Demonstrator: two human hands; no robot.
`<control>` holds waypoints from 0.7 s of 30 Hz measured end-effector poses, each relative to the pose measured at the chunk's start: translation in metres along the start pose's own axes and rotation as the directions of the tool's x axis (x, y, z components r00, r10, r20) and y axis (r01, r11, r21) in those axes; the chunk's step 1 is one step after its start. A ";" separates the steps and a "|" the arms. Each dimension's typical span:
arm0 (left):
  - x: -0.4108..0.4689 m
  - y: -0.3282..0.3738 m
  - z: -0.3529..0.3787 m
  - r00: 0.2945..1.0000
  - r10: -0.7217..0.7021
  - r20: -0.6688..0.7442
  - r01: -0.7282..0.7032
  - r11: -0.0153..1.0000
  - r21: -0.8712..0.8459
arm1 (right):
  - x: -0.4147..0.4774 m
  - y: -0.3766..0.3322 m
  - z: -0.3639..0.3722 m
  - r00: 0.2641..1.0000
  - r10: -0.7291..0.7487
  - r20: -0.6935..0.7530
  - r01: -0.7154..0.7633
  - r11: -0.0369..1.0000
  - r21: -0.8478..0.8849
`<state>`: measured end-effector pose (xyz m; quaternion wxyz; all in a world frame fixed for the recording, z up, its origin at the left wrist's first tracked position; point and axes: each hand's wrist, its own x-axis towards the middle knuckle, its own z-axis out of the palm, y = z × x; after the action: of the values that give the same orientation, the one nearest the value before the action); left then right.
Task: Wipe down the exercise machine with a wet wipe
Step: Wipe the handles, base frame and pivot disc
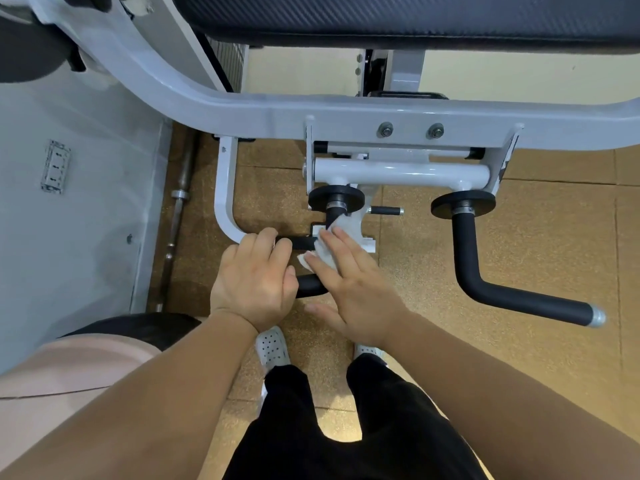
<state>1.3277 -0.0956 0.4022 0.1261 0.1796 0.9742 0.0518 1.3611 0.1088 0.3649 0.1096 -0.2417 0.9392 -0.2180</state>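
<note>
Wipe [341, 221] under right grip [356, 292], on handle [311, 287]

Left arm: bare, reaches in from near left.
Left hand [254, 277]: back up, fingers curled round black handle [311, 286].
Right arm: bare, reaches in from near right.
Right hand [353, 289]: palm down, fingers straight and spread, pressing wet wipe [341, 225].

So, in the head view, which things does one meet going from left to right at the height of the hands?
Wall socket → barbell → left hand gripping one black handle → right hand pressing the wet wipe → other black handle.
</note>
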 end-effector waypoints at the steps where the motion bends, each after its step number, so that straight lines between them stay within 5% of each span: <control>1: 0.000 0.000 0.000 1.000 0.002 -0.005 -0.002 1.000 0.001 | -0.008 -0.004 0.002 0.999 0.021 0.033 -0.022 1.000 0.009; 7: -0.001 -0.001 0.001 0.999 0.020 -0.032 -0.020 1.000 0.008 | -0.012 0.004 -0.006 0.989 -0.091 0.115 0.080 0.992 0.099; 12: -0.002 -0.002 0.003 0.999 0.032 -0.031 -0.032 0.999 0.010 | 0.038 0.032 -0.016 0.986 -0.072 0.152 0.071 0.997 0.008; 21: 0.000 -0.002 -0.004 0.997 0.010 -0.072 -0.018 0.994 -0.106 | -0.034 -0.035 0.015 1.000 0.011 -0.009 -0.009 0.991 0.131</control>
<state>1.3259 -0.0981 0.4053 0.1000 0.1775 0.9727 0.1109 1.4091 0.0927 0.3707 0.1220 -0.2283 0.9245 -0.2798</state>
